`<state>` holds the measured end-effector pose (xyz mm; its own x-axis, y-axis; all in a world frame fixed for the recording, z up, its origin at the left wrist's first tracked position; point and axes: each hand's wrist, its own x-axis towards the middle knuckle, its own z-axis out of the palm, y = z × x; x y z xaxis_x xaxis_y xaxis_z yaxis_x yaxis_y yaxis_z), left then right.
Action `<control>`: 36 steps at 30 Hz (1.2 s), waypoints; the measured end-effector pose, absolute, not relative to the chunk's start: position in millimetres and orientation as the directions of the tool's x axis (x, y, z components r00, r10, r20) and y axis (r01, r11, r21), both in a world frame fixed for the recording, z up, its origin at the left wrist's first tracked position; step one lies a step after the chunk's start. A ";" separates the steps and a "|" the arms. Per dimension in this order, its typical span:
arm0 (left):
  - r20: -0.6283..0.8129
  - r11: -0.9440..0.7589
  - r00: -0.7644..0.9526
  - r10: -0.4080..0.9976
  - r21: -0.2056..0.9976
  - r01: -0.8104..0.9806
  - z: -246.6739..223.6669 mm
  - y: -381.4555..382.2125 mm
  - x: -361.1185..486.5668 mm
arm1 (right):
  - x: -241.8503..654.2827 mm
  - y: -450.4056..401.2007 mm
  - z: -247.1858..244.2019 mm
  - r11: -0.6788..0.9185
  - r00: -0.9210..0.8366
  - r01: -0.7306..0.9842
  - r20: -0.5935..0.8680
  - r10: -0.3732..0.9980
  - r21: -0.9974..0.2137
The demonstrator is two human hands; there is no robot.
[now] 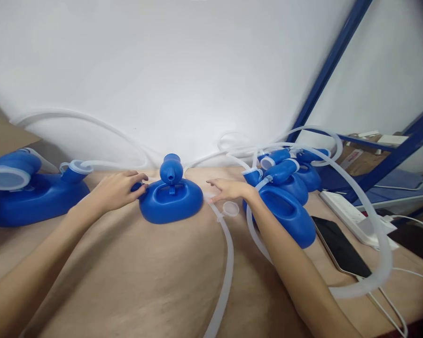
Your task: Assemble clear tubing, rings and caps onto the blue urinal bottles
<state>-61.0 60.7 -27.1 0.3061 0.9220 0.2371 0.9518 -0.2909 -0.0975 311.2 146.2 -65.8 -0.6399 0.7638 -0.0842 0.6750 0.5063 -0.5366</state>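
A blue plastic bottle (pixel 171 206) with a handle and a round blue spout piece (pixel 171 169) on top stands in the middle of the table. My left hand (pixel 121 190) is at its left end, thumb and forefinger around a blue neck-like part. To the bottle's right, my right hand (pixel 229 189) is empty, with thumb and forefinger spread. Just below that thumb lies the end of a translucent tube (pixel 229 249), which runs toward the front edge, with a round clear cap (pixel 231 209) beside it.
Another blue bottle (pixel 38 199) with a tube stands at the left. Several blue bottles (pixel 285 213) with looping tubes are crowded at the right. Beyond them are a phone (pixel 340 246), a white power strip (pixel 348 211) with cables and a blue metal frame (pixel 333 61). A white wall (pixel 183 70) rises behind.
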 end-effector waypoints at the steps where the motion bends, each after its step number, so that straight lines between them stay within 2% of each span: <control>1: 0.208 -0.281 0.297 0.932 -0.103 0.954 -23.8 60.7 -64.4 | 312.8 147.9 -67.9 0.496 -0.611 0.729 -0.124 0.782 -0.471; 3: 0.148 -0.289 0.299 0.943 -0.086 0.954 -16.3 60.5 -74.5 | 307.1 149.0 -75.6 0.496 -0.568 0.805 -0.180 0.803 -0.326; 5: 0.123 -0.309 0.313 0.942 -0.054 0.950 -8.6 59.2 -85.7 | 294.5 147.0 -84.6 0.508 -0.547 0.831 -0.161 0.822 -0.227; 9: 0.252 -0.214 0.231 0.940 -0.095 0.972 3.5 51.1 -87.1 | 273.5 137.8 -92.1 0.519 -0.536 0.838 -0.075 0.841 -0.170; 10: 0.264 -0.203 0.217 0.940 -0.080 0.976 5.7 48.7 -80.2 | 271.5 135.4 -91.1 0.522 -0.538 0.837 -0.068 0.840 -0.164; 12: 0.246 -0.254 0.239 0.939 0.028 0.967 9.8 45.1 -59.6 | 270.8 131.6 -87.0 0.525 -0.538 0.836 -0.055 0.841 -0.161; 15: 0.271 -0.347 0.288 0.918 0.206 0.915 16.2 47.5 -25.5 | 275.2 129.2 -77.7 0.522 -0.535 0.832 -0.022 0.845 -0.188; 17: 0.286 -0.364 0.291 0.913 0.251 0.897 19.4 55.2 -11.5 | 280.0 129.0 -69.0 0.516 -0.527 0.826 0.016 0.850 -0.227; 19: 0.233 -0.363 0.302 0.924 0.296 0.884 19.5 65.4 -7.7 | 285.4 127.9 -56.9 0.507 -0.510 0.816 0.066 0.858 -0.277; 21: 0.176 -0.355 0.310 0.934 0.362 0.862 16.3 74.8 -11.0 | 291.0 124.0 -41.4 0.471 -0.467 0.786 0.113 0.877 -0.400; 24: 0.190 -0.370 0.318 0.929 0.442 0.817 8.7 82.9 -18.1 | 299.0 112.1 -15.5 0.418 -0.437 0.680 0.124 0.891 -0.603; 26: 0.225 -0.363 0.290 0.930 0.451 0.816 4.8 84.8 -19.7 | 305.0 102.3 0.4 0.470 -0.490 0.623 0.156 0.858 -0.625; 30: 0.245 -0.266 0.172 0.954 0.427 0.864 2.3 87.0 -20.4 | 322.4 84.2 25.1 0.562 -0.518 0.611 0.255 0.816 -0.557; 33: 0.259 -0.216 0.116 0.959 0.404 0.889 3.6 89.9 -27.5 | 343.4 73.4 38.8 0.493 -0.456 0.661 0.219 0.863 -0.565; 36: 0.263 -0.172 0.073 0.962 0.376 0.911 5.9 92.2 -38.3 | 369.2 65.6 48.0 0.430 -0.393 0.646 0.208 0.896 -0.630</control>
<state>-38.3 92.2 5.9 0.0735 0.9620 0.2631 0.9105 -0.1723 0.3758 369.2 65.6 48.0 -0.3930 0.8956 0.2084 0.6465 0.4302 -0.6300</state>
